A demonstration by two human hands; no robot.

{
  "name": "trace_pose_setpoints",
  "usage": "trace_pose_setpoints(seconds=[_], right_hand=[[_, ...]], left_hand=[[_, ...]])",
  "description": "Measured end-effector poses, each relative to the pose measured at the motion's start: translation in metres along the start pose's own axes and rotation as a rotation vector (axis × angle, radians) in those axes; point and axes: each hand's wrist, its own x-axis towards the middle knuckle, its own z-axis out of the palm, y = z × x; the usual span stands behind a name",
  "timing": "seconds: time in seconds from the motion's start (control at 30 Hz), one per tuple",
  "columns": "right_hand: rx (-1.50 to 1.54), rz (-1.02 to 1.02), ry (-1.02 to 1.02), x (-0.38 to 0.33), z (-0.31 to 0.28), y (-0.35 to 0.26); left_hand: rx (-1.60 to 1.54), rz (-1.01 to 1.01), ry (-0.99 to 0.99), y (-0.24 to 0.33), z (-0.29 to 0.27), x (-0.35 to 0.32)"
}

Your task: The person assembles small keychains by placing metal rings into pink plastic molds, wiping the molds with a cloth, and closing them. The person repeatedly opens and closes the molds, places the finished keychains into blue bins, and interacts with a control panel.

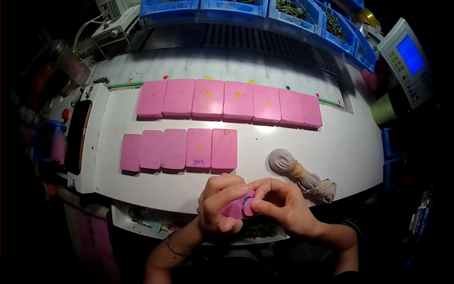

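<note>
Near the front edge of the white worktop, my left hand [215, 203] curls its fingers around a pink rubber mould [232, 209]. The mould is bent, and a small curved patch of dark blue shows in it; I cannot make out what that patch is. My right hand [286, 208] pinches the mould's right side between thumb and fingertips. Both hands are closed on it, close together. Just beyond them lies a row of upright-set pink moulds [174, 149], and a longer row of pink moulds [208, 98] stands farther back.
A grey cloth pouch [282, 160] bound with rubber bands lies at right. Blue bins [296, 19] of small green pieces line the back. A device with a lit blue screen [409, 54] stands far right, a dark phone [79, 137] left. Below the front edge is an open drawer [124, 222].
</note>
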Motion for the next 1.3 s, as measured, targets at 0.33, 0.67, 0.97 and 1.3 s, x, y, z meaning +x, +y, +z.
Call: trace_pose_setpoints(seconds=[0.33, 0.67, 0.97, 1.3], right_hand=[[-0.124, -0.048, 0.068, 0.004, 0.002, 0.011], [0.525, 0.152, -0.183, -0.005, -0.014, 0.010], [0.216, 0.072, -0.133, -0.004, -0.012, 0.003], [0.200, 0.038, -0.012, -0.010, 0.001, -0.004]], left_hand=[[0.057, 0.039, -0.109, 0.004, 0.003, 0.007], [-0.245, -0.057, -0.077, -0.002, 0.002, 0.005], [-0.243, -0.105, -0.052, 0.000, 0.008, 0.007], [-0.322, -0.575, 0.156, 0.013, 0.010, 0.016]])
